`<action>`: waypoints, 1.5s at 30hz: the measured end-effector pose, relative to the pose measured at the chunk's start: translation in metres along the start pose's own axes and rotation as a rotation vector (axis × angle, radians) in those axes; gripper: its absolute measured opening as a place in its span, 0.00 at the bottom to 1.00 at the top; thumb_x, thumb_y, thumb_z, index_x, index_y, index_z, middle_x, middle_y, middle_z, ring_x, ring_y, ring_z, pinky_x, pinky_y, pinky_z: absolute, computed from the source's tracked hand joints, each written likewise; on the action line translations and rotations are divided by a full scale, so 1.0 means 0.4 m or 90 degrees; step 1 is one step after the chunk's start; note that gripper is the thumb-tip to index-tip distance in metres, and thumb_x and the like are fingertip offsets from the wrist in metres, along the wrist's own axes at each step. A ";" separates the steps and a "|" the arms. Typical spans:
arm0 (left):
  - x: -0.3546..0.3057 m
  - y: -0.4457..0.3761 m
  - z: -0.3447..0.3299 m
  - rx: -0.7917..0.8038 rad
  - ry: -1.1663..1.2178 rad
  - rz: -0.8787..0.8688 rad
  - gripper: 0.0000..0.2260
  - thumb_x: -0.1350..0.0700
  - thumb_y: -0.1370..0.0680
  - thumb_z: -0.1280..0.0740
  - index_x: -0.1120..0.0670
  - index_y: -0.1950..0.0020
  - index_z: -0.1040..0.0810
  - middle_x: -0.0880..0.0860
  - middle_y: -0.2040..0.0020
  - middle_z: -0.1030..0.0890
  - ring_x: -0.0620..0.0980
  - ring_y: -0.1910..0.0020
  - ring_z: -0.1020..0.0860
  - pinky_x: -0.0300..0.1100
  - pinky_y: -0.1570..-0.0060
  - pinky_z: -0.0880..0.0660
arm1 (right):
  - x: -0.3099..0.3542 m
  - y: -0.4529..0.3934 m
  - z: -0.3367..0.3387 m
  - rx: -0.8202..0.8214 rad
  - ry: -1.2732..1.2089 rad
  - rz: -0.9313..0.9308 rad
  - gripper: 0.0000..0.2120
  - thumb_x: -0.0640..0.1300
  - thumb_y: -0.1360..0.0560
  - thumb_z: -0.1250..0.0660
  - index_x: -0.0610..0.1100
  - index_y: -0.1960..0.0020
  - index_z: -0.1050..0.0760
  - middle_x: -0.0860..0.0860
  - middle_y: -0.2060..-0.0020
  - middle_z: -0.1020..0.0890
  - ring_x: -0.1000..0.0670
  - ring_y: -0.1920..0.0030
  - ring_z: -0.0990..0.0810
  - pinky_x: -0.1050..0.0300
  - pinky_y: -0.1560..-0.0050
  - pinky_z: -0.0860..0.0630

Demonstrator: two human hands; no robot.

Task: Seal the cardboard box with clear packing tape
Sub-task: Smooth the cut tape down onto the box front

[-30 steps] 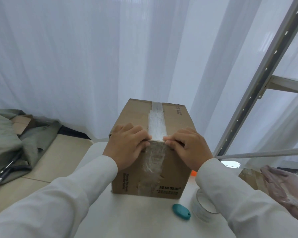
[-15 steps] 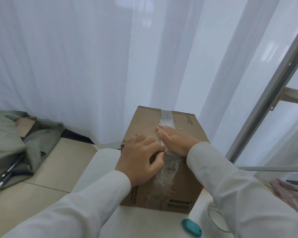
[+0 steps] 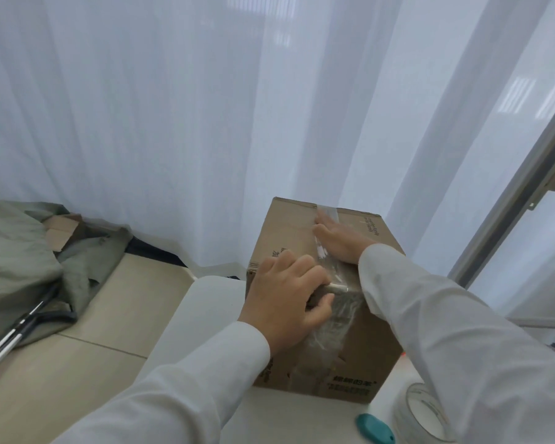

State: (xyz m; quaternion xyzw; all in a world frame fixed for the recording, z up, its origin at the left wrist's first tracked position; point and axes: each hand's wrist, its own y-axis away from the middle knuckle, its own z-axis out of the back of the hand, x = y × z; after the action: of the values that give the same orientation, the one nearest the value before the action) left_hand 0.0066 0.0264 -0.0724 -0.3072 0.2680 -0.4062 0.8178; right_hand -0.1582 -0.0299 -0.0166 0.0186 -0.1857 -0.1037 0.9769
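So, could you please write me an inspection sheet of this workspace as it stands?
Surface: white table, partly bare.
Job's things: brown cardboard box upright; clear packing tape strip along its top seam and down the near face; clear tape roll beside it.
Clutter: small teal object near the roll.
Grippers: left hand curled at the near top edge; right hand flat on the strip.
Cables: nothing seen.
Surroundings: white sheer curtain; grey-green cloth on the floor; grey metal frame.
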 end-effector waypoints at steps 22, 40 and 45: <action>-0.024 -0.004 -0.007 -0.002 -0.138 -0.014 0.14 0.42 0.27 0.44 0.49 0.63 0.25 0.46 0.65 0.24 0.51 0.65 0.25 0.46 0.66 0.27 | -0.045 0.237 0.007 -0.141 -0.018 0.073 0.19 0.51 0.21 0.51 0.47 0.33 0.36 0.50 0.36 0.27 0.49 0.34 0.34 0.49 0.29 0.44; -0.015 -0.002 0.004 -0.009 -0.049 -0.017 0.14 0.52 0.25 0.44 0.55 0.58 0.21 0.51 0.63 0.22 0.55 0.61 0.26 0.45 0.60 0.32 | -0.399 0.463 -0.109 -0.120 -0.003 -0.076 0.07 0.50 0.24 0.38 0.50 0.58 0.25 0.52 0.64 0.21 0.52 0.60 0.22 0.56 0.52 0.24; -0.044 -0.001 -0.016 -0.024 -0.053 -0.128 0.11 0.54 0.29 0.41 0.53 0.49 0.26 0.49 0.50 0.23 0.51 0.49 0.30 0.44 0.50 0.38 | -0.438 0.446 -0.213 0.179 0.202 -0.086 0.32 0.55 0.34 0.28 0.53 0.34 0.37 0.52 0.40 0.25 0.48 0.42 0.28 0.56 0.39 0.29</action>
State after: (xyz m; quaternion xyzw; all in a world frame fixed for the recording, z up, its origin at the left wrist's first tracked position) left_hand -0.0072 0.0391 -0.0732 -0.3648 0.2093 -0.4679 0.7773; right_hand -0.2513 0.1811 -0.1453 0.1828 -0.0405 -0.1378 0.9726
